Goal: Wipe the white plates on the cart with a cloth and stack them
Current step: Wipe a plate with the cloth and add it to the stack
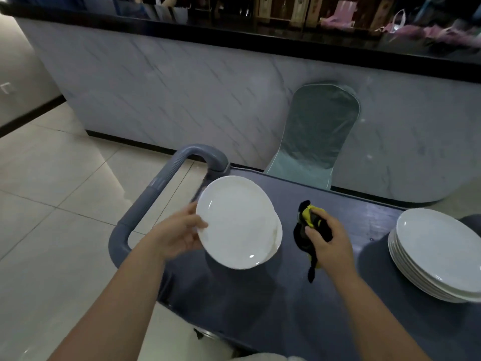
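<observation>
Left hand [179,235] pinches a tilted white plate [236,225] by its left rim at the cart's [260,308] left end, mostly hiding a second plate [279,237] beneath. Right hand [330,243] fingers clamp the black-yellow cloth [300,237] mid-cart. The right-edge plate stack [437,256] is cut off.

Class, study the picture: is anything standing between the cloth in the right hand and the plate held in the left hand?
Nothing visible does. Only bare cart top shows between the black and yellow cloth gripped by the right hand and the white plate held by the left hand.
</observation>
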Available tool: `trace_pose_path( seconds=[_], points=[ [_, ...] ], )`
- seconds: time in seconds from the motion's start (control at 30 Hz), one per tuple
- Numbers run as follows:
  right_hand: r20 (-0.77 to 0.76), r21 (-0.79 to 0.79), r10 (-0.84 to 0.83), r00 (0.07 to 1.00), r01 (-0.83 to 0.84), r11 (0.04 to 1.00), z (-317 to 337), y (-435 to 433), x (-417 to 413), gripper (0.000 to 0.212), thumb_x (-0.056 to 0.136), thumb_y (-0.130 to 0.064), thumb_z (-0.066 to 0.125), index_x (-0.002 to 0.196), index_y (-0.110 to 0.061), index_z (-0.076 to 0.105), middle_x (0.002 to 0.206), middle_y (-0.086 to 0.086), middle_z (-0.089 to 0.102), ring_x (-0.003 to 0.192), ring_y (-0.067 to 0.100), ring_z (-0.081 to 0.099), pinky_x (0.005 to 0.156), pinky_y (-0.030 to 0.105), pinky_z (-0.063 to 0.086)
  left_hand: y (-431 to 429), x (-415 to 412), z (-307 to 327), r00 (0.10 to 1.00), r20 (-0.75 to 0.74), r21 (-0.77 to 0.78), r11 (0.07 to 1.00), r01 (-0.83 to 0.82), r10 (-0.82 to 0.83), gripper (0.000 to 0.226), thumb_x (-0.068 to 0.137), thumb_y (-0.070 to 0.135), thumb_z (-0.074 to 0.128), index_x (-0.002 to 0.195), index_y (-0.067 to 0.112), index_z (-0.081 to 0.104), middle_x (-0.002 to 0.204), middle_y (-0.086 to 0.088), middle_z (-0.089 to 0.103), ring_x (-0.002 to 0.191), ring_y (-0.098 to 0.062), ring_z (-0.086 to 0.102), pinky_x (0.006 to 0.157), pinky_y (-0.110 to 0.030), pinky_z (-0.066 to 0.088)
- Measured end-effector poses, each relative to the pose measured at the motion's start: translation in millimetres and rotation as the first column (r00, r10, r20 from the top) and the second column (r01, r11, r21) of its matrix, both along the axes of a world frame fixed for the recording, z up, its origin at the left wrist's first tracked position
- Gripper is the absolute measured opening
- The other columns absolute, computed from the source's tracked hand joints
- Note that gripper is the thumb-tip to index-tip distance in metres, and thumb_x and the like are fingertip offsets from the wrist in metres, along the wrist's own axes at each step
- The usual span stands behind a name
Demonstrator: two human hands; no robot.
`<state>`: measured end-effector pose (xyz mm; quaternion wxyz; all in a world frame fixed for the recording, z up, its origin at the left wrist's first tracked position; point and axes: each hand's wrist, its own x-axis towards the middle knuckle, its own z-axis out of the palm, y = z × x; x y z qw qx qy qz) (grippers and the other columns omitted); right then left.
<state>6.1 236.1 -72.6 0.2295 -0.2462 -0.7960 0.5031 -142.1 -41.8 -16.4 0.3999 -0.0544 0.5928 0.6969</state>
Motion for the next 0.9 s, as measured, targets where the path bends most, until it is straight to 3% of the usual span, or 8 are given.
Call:
trace_pose_path(
  seconds=[0.13,0.23,0.33,0.5,0.63,0.73,0.8,0.9],
  points=[
    [-0.006,-0.046,0.174,0.985,-0.174,0.984,22,-16,-2,0.043,0.085,-0.015,0.07,0.111,-0.048,0.061,0.118,-0.009,0.06,0.11,0.007,0.056,0.097,0.031,0.046,-8,62,-32,0.97,0.222,0.142,0.98,-0.137,0.104,0.056,0.082,-0.017,0.044,0.125,0.017,0.057,0.123,-0.017,0.059,0.111,-0.041,0.057,0.072,-0.046,0.06],
    [0.076,0.144,0.39,0.918,-0.397,0.907,27,-61,-9,0.039,0.079,-0.032,0.066,0.112,-0.05,0.058,0.108,-0.021,0.055,0.105,-0.002,0.051,0.092,0.019,0.04,12,87,-41,0.945,0.284,0.243,0.942,-0.233,0.16,0.056,0.081,-0.017,0.042,0.122,0.017,0.06,0.112,-0.016,0.065,0.107,-0.038,0.058,0.074,-0.05,0.057],
    [0.256,0.403,0.449,0.856,-0.517,0.756,17,-93,-12,0.047,0.081,-0.041,0.059,0.127,-0.04,0.055,0.115,-0.012,0.053,0.106,0.012,0.046,0.09,0.026,0.041,29,90,-39,0.958,0.228,0.296,0.924,-0.241,0.177,0.06,0.078,-0.019,0.041,0.119,0.018,0.063,0.109,-0.016,0.068,0.094,-0.032,0.066,0.068,-0.046,0.059],
    [0.285,0.492,0.385,0.878,-0.479,0.727,-10,-29,20,0.049,0.08,-0.044,0.057,0.126,-0.031,0.06,0.113,-0.002,0.055,0.102,0.023,0.054,0.082,0.028,0.044,32,83,-36,0.982,0.092,0.242,0.953,-0.181,0.163,0.064,0.072,-0.02,0.048,0.117,0.023,0.064,0.099,-0.003,0.072,0.092,-0.026,0.066,0.063,-0.04,0.059],
    [0.188,0.522,0.132,0.973,-0.213,0.826,8,-1,-33,0.044,0.086,-0.033,0.062,0.128,-0.019,0.06,0.114,0.006,0.054,0.105,0.029,0.05,0.086,0.027,0.034,46,93,-38,0.998,0.041,0.223,0.974,-0.05,0.042,0.07,0.062,-0.008,0.058,0.121,0.028,0.065,0.109,-0.005,0.069,0.099,-0.028,0.065,0.07,-0.042,0.058],
    [0.101,0.467,0.295,0.95,-0.307,0.829,25,-55,-39,0.047,0.084,-0.031,0.066,0.129,-0.025,0.058,0.122,-0.001,0.053,0.106,0.018,0.043,0.091,0.021,0.031,59,88,-37,0.999,-0.009,0.264,0.964,-0.029,0.032,0.069,0.068,-0.014,0.055,0.123,0.028,0.063,0.106,-0.006,0.07,0.093,-0.024,0.067,0.069,-0.042,0.059],
    [0.117,0.459,0.397,0.91,-0.404,0.791,8,-70,-1,0.047,0.079,-0.033,0.065,0.126,-0.028,0.058,0.119,-0.005,0.052,0.101,0.016,0.047,0.091,0.021,0.037,58,81,-38,0.999,-0.02,0.28,0.959,-0.036,0.044,0.071,0.07,-0.017,0.052,0.126,0.025,0.061,0.105,-0.006,0.07,0.091,-0.023,0.067,0.068,-0.039,0.06],
    [0.172,0.511,0.329,0.929,-0.37,0.776,-27,-29,55,0.044,0.081,-0.036,0.06,0.121,-0.02,0.064,0.117,-0.005,0.051,0.101,0.017,0.049,0.09,0.032,0.044,52,82,-44,0.999,-0.041,0.259,0.966,-0.011,0.023,0.074,0.06,-0.008,0.055,0.126,0.025,0.061,0.112,-0.004,0.068,0.097,-0.024,0.066,0.069,-0.042,0.059]
  ],
)
